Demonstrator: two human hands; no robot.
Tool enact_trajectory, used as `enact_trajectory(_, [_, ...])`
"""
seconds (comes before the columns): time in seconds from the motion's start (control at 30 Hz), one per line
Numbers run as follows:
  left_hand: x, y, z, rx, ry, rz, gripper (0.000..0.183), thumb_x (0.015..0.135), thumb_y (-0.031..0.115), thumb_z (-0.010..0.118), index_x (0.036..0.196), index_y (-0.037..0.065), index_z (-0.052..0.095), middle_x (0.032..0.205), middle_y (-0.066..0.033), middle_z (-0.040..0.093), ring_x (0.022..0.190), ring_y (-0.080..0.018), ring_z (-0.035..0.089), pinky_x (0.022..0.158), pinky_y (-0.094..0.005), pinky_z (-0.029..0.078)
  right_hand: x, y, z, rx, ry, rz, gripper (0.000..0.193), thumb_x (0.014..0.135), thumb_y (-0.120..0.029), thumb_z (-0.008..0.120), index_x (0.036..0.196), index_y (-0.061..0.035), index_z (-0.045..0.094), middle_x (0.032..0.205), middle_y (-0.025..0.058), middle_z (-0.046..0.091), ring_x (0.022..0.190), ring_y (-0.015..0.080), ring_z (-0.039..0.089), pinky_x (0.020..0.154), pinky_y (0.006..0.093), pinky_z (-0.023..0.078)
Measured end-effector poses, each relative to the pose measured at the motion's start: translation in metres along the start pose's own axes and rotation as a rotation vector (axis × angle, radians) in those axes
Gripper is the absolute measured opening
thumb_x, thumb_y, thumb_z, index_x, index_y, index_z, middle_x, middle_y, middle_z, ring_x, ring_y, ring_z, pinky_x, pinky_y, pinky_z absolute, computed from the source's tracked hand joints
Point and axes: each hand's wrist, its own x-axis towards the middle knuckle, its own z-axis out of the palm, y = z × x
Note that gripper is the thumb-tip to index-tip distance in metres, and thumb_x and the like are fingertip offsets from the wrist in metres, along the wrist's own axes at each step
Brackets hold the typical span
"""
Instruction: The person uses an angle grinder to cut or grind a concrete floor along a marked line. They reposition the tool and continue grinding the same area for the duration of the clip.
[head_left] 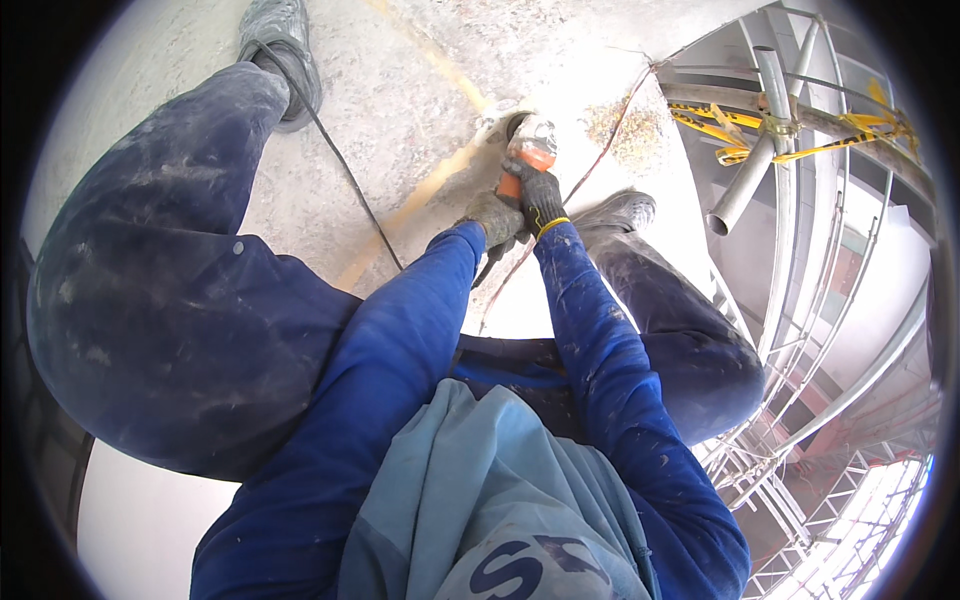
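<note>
Basically you're on a dusty slab (560, 40), scaffold pipes (775, 120) off to your right, and that dust could let your left boot (275, 32) slide if you shift weight. Black cord (345, 167) runs by that boot and a reddish cord (612, 133) passes close to the orange power tool (534, 155), which sits just right of the yellow band (417, 207) — either could snag if it wanders. Fingers are closed round its body — left hand (490, 213) at the rear, right hand (541, 190) nearer the head, some fingertips hidden; a slack grip would invite kickback.
</note>
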Motion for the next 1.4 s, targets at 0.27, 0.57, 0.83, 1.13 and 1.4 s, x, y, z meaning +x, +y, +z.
enact_trajectory(0.27, [-0.009, -0.003, -0.010, -0.278, -0.002, -0.083, 0.013, 0.084, 0.019, 0.081, 0.083, 0.008, 0.075, 0.064, -0.0079, 0.070, 0.049, -0.0218, 0.065, 0.045, -0.0392, 0.052, -0.005, -0.012, 0.020, -0.204, -0.024, -0.003, 0.071, 0.078, -0.036, 0.095, 0.128, 0.0073, 0.070, 0.110, 0.0173, 0.077, 0.091, 0.0272, 0.074, 0.080, 0.0405, 0.061])
enact_trajectory(0.57, [-0.015, -0.003, -0.009, -0.166, -0.035, -0.063, 0.019, 0.086, 0.025, 0.080, 0.087, 0.006, 0.080, 0.068, -0.0076, 0.072, 0.052, -0.0204, 0.067, 0.053, -0.0364, 0.056, -0.004, 0.002, 0.011, -0.098, 0.012, 0.053, 0.071, 0.078, -0.036, 0.095, 0.128, 0.0062, 0.070, 0.112, 0.0178, 0.077, 0.094, 0.0278, 0.074, 0.082, 0.0421, 0.061])
enact_trajectory(0.83, [-0.022, 0.003, -0.011, -0.121, -0.042, -0.094, 0.017, 0.084, 0.023, 0.080, 0.086, 0.007, 0.079, 0.066, -0.0078, 0.072, 0.053, -0.0213, 0.068, 0.056, -0.0378, 0.057, -0.001, 0.004, 0.007, -0.044, -0.013, 0.063, 0.075, 0.077, -0.032, 0.096, 0.131, 0.0100, 0.065, 0.113, 0.0191, 0.074, 0.094, 0.0305, 0.074, 0.081, 0.0443, 0.061])
enact_trajectory(1.13, [-0.050, 0.036, 0.005, 0.160, -0.055, 0.018, 0.016, 0.079, 0.018, 0.083, 0.083, 0.004, 0.078, 0.067, -0.0134, 0.072, 0.054, -0.0258, 0.069, 0.057, -0.0391, 0.055, -0.043, 0.002, -0.026, 0.380, 0.070, -0.055, 0.070, 0.079, -0.027, 0.094, 0.131, 0.0090, 0.063, 0.112, 0.0202, 0.071, 0.089, 0.0342, 0.072, 0.080, 0.0478, 0.061])
enact_trajectory(1.4, [-0.058, 0.046, 0.011, 0.131, 0.057, 0.060, 0.024, 0.074, 0.021, 0.089, 0.088, 0.005, 0.078, 0.074, -0.0113, 0.076, 0.061, -0.0242, 0.072, 0.061, -0.0391, 0.057, -0.025, -0.005, -0.032, 0.370, -0.014, -0.124, 0.065, 0.078, -0.023, 0.096, 0.128, 0.0057, 0.067, 0.104, 0.0160, 0.073, 0.085, 0.0311, 0.072, 0.075, 0.0454, 0.061])
